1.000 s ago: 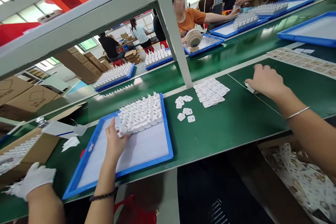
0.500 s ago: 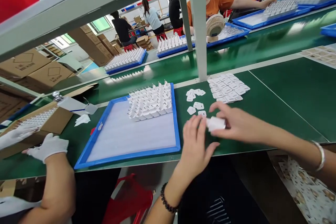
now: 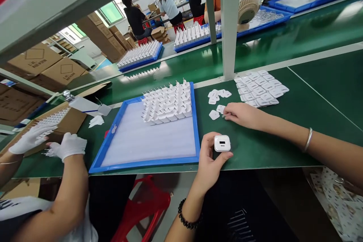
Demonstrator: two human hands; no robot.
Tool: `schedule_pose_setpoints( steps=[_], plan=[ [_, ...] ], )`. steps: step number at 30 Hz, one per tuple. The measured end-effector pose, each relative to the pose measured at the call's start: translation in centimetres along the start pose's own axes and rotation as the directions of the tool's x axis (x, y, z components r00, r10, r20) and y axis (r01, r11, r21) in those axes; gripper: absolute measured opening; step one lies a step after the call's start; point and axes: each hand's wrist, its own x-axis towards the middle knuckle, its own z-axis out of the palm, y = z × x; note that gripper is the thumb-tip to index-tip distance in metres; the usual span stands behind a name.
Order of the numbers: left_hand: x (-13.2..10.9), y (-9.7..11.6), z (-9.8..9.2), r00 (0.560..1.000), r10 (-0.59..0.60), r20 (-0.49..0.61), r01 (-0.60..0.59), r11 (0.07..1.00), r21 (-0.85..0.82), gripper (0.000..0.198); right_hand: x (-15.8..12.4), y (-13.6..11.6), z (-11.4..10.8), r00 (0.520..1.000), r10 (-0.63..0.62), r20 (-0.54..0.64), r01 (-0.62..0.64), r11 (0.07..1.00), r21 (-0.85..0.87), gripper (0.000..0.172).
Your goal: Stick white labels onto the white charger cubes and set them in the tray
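Observation:
My left hand [image 3: 211,162] holds a white charger [image 3: 222,143] by its sides near the table's front edge, with the face showing a dark slot turned up. Beyond it, my right hand [image 3: 241,115] has its fingers pressed together at a small white label piece [image 3: 220,109]; whether they grip it is hard to see. Another loose piece [image 3: 214,115] lies beside that, and several more form a small group behind. A blue tray [image 3: 195,121] on the left carries rows of white chargers [image 3: 167,106] with their prongs up.
Stacked white labels [image 3: 261,89] lie at the back right, beside a metal post [image 3: 228,26]. At the left, a co-worker's gloved hands [image 3: 70,145] are by a cardboard box [image 3: 61,128]. Across the green table stand more trays [image 3: 141,55] and a fan [image 3: 248,7].
My right hand has let go of the charger and moved to the loose label pieces. The charger is now in my left hand, its slotted face showing. The camera view has shifted slightly.

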Motion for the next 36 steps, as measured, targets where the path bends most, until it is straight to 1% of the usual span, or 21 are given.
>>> schedule_pose_setpoints(
  steps=[2,3,4,6,7,9,11,12,14,16,18,22,29,33,36],
  plan=[
    [0.2,0.0,0.2,0.999,0.035,0.005,-0.035,0.999,-0.024,0.042,-0.4,-0.4,0.0,1.0,-0.02,-0.017,0.02,1.0,0.008,0.024],
    [0.2,0.1,0.2,0.999,0.051,0.008,-0.051,0.998,-0.042,0.041,-0.7,-0.6,-0.2,0.999,-0.025,-0.026,0.026,0.999,0.038,0.029],
    [0.1,0.1,0.3,0.998,0.058,0.011,-0.058,0.997,-0.055,0.041,-1.0,-0.9,-0.3,0.999,-0.02,-0.031,0.023,0.995,0.093,0.031],
    [-0.1,0.0,0.5,0.999,0.035,0.005,-0.035,0.998,-0.043,0.038,-1.6,-1.6,-0.6,0.999,0.023,-0.031,-0.013,0.96,0.281,0.032],
    [-0.3,0.0,0.5,1.0,0.017,-0.004,-0.017,1.0,-0.016,0.039,-2.0,-2.0,-0.7,0.998,0.054,-0.019,-0.042,0.916,0.398,0.03],
    [-0.7,0.1,0.5,1.0,0.003,-0.015,-0.002,0.998,0.061,0.047,-2.7,-2.9,-0.8,0.995,0.097,0.038,-0.1,0.791,0.603,0.026],
    [-0.9,0.3,0.4,0.999,0.042,0.0,-0.042,0.991,0.126,0.052,-3.4,-3.9,-0.8,0.987,0.089,0.13,-0.157,0.661,0.734,0.025],
    [-1.0,0.3,0.4,0.997,0.072,0.011,-0.072,0.986,0.151,0.051,-3.7,-4.4,-0.8,0.98,0.076,0.182,-0.19,0.61,0.77,0.024],
    [-1.2,0.4,0.4,0.993,0.121,0.012,-0.121,0.972,0.202,0.047,-4.2,-5.3,-0.9,0.96,0.062,0.272,-0.263,0.532,0.805,0.023],
    [-1.2,0.3,0.4,0.989,0.15,-0.004,-0.144,0.955,0.259,0.046,-4.6,-5.9,-0.9,0.946,0.078,0.316,-0.312,0.492,0.812,0.022],
    [-1.3,0.1,0.4,0.984,0.175,-0.013,-0.162,0.936,0.314,0.047,-4.9,-6.2,-0.8,0.948,0.107,0.3,-0.312,0.491,0.813,0.022],
    [-1.2,-0.2,0.6,0.967,0.254,0.006,-0.237,0.891,0.387,0.051,-5.1,-6.1,-0.5,0.964,0.142,0.226,-0.267,0.529,0.806,0.022],
    [-1.0,-0.1,0.8,0.95,0.312,0.024,-0.291,0.855,0.429,0.051,-5.3,-5.6,-0.2,0.954,0.136,0.267,-0.299,0.504,0.811,0.021],
    [-0.9,-0.1,0.8,0.949,0.314,0.025,-0.292,0.847,0.445,0.05,-5.4,-5.7,-0.1,0.94,0.147,0.306,-0.339,0.462,0.819,0.02],
    [-0.9,0.0,0.8,0.95,0.31,0.03,-0.289,0.843,0.453,0.05,-5.3,-5.7,-0.1,0.944,0.131,0.304,-0.33,0.445,0.833,0.02]
  ],
)
